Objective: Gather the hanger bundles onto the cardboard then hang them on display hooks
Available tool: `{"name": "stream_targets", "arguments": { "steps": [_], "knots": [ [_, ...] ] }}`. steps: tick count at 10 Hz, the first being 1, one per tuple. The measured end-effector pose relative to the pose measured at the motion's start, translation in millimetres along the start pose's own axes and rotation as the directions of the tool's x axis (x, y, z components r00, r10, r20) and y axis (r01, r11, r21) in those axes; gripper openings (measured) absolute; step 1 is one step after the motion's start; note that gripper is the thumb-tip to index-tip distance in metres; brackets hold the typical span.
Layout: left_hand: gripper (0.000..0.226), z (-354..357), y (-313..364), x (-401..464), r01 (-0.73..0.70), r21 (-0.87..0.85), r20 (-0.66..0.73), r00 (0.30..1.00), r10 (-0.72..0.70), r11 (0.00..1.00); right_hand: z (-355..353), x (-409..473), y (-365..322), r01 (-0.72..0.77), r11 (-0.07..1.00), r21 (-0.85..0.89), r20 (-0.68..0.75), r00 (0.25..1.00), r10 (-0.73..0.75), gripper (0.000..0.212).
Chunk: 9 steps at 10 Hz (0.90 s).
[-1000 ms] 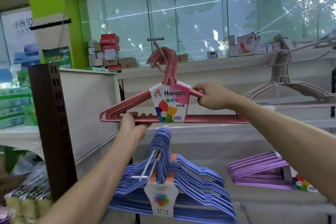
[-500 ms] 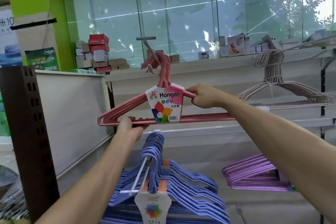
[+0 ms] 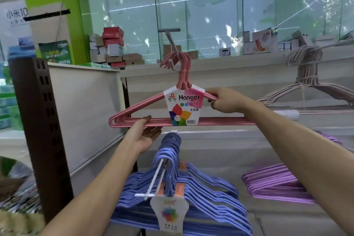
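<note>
Shop shelving unchanged; pink plastic hanger bundle (image 3: 153,119) now hooked on grey display hook (image 3: 171,41); left hand (image 3: 142,136) fingers loosened beneath, right hand (image 3: 226,102) fingers pinched on its shoulder.

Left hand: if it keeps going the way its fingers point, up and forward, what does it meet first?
The left hand already touches the bottom bars of the pink hanger bundle from below, so the bundle blocks it first. Beyond that lies the pale shelf back panel, though depth is unclear.
</note>
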State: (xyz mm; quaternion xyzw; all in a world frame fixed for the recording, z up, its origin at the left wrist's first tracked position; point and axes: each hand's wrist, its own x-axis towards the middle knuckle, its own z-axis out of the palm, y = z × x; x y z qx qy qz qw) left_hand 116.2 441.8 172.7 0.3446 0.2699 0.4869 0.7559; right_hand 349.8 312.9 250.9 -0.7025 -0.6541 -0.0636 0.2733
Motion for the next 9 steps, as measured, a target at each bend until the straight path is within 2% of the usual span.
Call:
{"name": "stream_targets", "arguments": {
  "steps": [1,2,3,5,6,7,8,9],
  "knots": [
    [0.028,-7.3,-2.8,-11.4,0.004,0.061,0.024,1.0,-0.006,0.998,1.4,-2.9,4.3,-0.023,1.0,-0.018,-0.043,0.999,0.022,0.033],
    [0.035,-17.5,-2.9,-21.0,0.0,0.097,0.056,0.998,-0.005,0.995,4.2,-10.1,6.8,-0.046,0.998,-0.03,-0.109,0.993,0.043,0.027],
    [0.024,-26.7,-2.3,-29.1,0.0,0.127,0.095,0.995,-0.012,0.992,5.0,-25.2,5.1,-0.043,0.997,-0.07,-0.152,0.988,0.032,0.027],
    [0.032,-38.1,-3.4,-53.9,-0.032,0.194,0.102,0.995,0.012,0.98,2.2,-70.2,8.5,-0.071,0.989,-0.127,-0.207,0.977,0.043,0.021],
    [0.016,-36.4,-4.7,-70.0,-0.076,0.264,0.125,0.991,0.044,0.961,-2.5,-94.7,12.5,-0.071,0.984,-0.162,-0.235,0.971,0.031,0.035],
    [0.012,-26.6,-2.5,-96.0,-0.139,0.322,0.178,0.98,0.084,0.936,-11.4,-116.1,12.4,-0.075,0.981,-0.18,-0.252,0.967,0.028,0.042],
    [0.013,-13.6,-0.9,-118.7,-0.246,0.428,0.273,0.952,0.135,0.87,-26.3,-136.4,18.0,-0.067,0.983,-0.173,-0.256,0.966,0.021,0.038],
    [0.013,1.9,-3.0,-143.8,-0.444,0.647,0.386,0.892,0.235,0.62,-35.8,-167.0,27.0,-0.015,0.984,-0.177,-0.266,0.963,-0.033,0.032]
  ]
}}
